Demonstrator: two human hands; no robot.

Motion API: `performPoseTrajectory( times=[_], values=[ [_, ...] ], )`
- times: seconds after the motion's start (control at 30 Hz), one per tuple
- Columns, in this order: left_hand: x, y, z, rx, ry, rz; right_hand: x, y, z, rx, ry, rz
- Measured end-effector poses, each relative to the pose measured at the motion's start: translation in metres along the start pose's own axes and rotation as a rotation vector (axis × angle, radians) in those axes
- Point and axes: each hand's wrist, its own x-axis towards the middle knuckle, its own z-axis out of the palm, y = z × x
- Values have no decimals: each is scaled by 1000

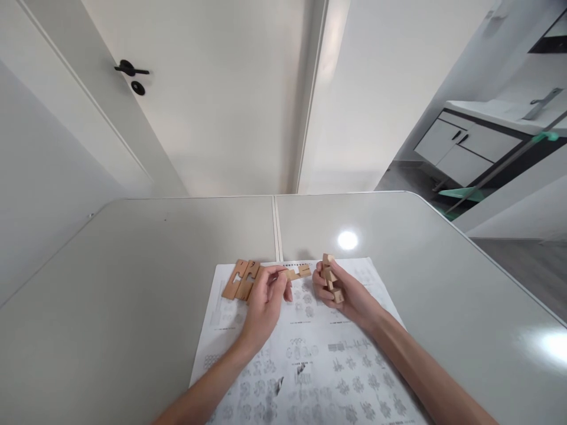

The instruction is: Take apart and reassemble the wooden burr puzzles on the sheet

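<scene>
- Left hand (267, 293): fingers pinch a notched strip (304, 271) over the printed sheet (305, 330).
- Right hand (349, 290): fingers wrap a block cluster (330, 276), above the sheet's upper right.
- 2 flat plates (234, 284): sheet's upper left.
- Apparently assembling; next calls for aligning notches.

A 1 marks the leftmost flat wooden piece (231, 285); print on the paper sheet (283, 335) is illegible.

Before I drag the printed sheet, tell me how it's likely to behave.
The printed sheet looks thin and flat, so it would probably bend easily rather than stay stiff. The table under it looks smooth and glossy, so it may slide readily. The flat wooden pieces lying on its far left corner would likely ride along or shift.
</scene>
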Motion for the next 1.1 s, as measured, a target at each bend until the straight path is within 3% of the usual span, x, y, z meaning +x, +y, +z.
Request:
performPoseTrajectory(
  times=[0.4,1.1],
  values=[
    [-2,5,-2,81,-34,-24,0,-1,1,-280,106,-259],
    [-4,2,-2,145,-123,-20,-6,-3,11,-242,108,-156]
  ],
)
